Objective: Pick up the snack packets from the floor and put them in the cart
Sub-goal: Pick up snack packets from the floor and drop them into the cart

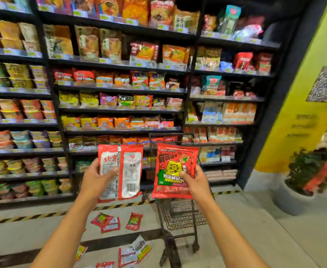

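- Left hand [95, 177]: yours, raised before the shelves [120, 88]; the thumb lies across the face and the fingers curl behind a red-and-white packet [130, 171], gripping it by its left edge (barcode side toward you).
- Right hand [196, 180]: raised alongside; the thumb presses the front of a red packet [173, 165], which you grip near its lower right corner (print upside down).
- Held packets: side by side in the air, near each other but apart. The red packet hangs in front of the cart's top rim.
- Cart [180, 215]: black wire, standing on the floor below your right hand. Its contents cannot be told.
- Floor packets: a small red heap [106, 222] and a single red one [134, 221] left of the cart, by the striped tape [33, 216]. Nearer you lies a mixed heap [133, 252], with another packet [80, 253] beside your left forearm.
- Potted plant [309, 171]: at the right, against the yellow wall [313, 93].
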{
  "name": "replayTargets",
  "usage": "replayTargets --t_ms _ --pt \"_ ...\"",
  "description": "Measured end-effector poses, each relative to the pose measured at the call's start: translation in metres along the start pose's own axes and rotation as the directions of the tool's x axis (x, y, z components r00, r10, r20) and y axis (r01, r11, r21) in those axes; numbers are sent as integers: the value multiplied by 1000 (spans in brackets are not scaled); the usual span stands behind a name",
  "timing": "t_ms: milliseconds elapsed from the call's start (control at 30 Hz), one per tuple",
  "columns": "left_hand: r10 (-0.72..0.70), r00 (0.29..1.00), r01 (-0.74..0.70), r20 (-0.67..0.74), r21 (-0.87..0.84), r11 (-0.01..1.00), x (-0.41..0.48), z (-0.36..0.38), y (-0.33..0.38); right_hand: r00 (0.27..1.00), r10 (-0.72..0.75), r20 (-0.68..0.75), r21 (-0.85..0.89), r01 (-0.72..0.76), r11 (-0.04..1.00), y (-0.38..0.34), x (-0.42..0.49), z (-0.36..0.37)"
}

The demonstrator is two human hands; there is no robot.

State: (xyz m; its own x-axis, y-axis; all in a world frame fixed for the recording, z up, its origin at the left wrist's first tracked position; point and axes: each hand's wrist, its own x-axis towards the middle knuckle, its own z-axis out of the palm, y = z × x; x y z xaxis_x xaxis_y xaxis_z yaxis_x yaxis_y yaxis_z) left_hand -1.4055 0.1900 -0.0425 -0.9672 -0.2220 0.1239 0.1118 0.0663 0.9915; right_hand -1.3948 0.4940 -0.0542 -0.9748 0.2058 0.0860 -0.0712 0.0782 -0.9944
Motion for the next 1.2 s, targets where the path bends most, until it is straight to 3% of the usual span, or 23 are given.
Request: replayTargets --t_ms 233,433,700,1200 --pt "8 997 -7 82 -13 1000 23 177 3 992 16 -122 -13 -18 1000 11 74 -158" --pt "-41 993 42 108 -8 999 55 265 -5 987 67 -146 -1 -68 998 27 131 -226" --pt "-99 989 98 106 14 995 125 325 -38 985 108 -135 5 -109 994 62 220 -237" --pt "-233 968 229 92 46 972 345 394 -117 970 223 -98 15 -222 975 125 446 -197"
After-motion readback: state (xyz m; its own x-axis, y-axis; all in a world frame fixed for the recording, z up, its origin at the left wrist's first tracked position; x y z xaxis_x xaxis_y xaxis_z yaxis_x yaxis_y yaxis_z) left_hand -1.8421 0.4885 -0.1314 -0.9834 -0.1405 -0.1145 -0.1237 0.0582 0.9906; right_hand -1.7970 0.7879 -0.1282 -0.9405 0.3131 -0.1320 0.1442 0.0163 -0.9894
